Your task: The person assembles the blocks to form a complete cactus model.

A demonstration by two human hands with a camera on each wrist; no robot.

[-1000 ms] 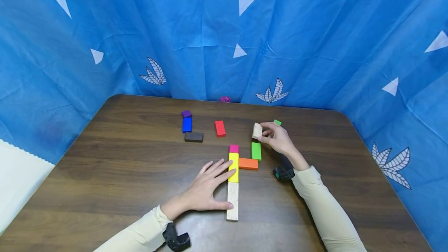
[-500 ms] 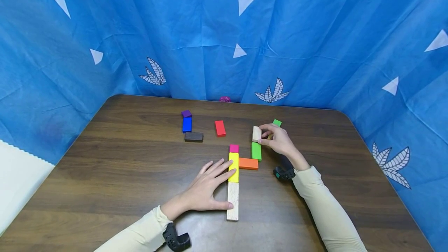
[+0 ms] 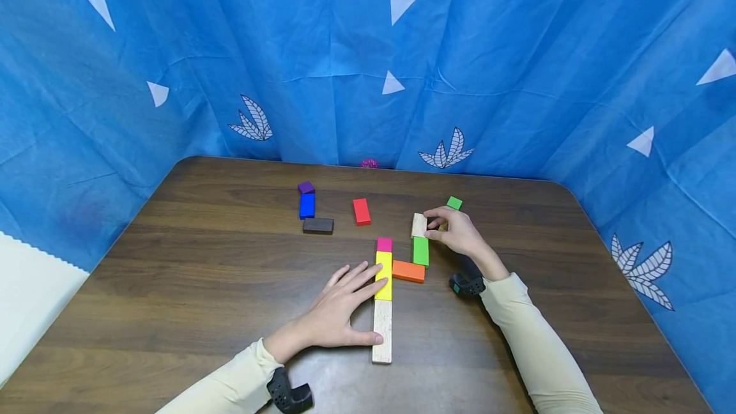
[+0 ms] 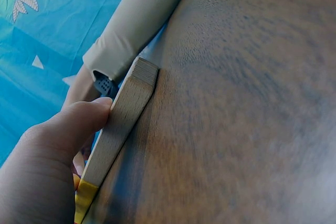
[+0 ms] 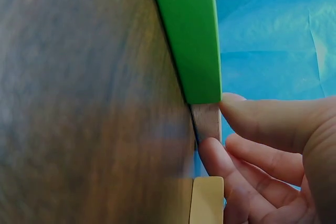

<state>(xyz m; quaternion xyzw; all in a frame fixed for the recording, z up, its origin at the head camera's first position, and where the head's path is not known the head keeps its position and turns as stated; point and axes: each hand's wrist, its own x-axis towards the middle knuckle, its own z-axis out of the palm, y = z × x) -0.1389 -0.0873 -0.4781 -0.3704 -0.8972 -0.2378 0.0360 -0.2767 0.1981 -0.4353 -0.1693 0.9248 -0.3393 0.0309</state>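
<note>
My right hand (image 3: 455, 230) pinches a small pale wooden block (image 3: 419, 225) between thumb and fingers, its near end against a green block (image 3: 421, 251). In the right wrist view, the green block (image 5: 191, 40) meets the wooden block (image 5: 207, 120) end to end. An orange block (image 3: 409, 271) joins the green block to a line of blocks. My left hand (image 3: 339, 312) lies spread along that line, fingertips on the yellow block (image 3: 383, 286) and thumb on the long pale wooden block (image 3: 382, 331). A pink block (image 3: 384, 245) tops the line.
Purple (image 3: 306, 187), blue (image 3: 307, 206) and black (image 3: 318, 226) blocks lie at the back left, with a red block (image 3: 361, 211) to their right. Another green block (image 3: 454, 202) and a yellowish block (image 5: 207, 200) sit beyond the right hand. A blue curtain (image 3: 345, 50) surrounds the table's far edges.
My right hand has brought the small wooden block nearer to me, up against the green block. The green block shifted slightly, and the orange one now tilts a little. The left hand has stayed still.
</note>
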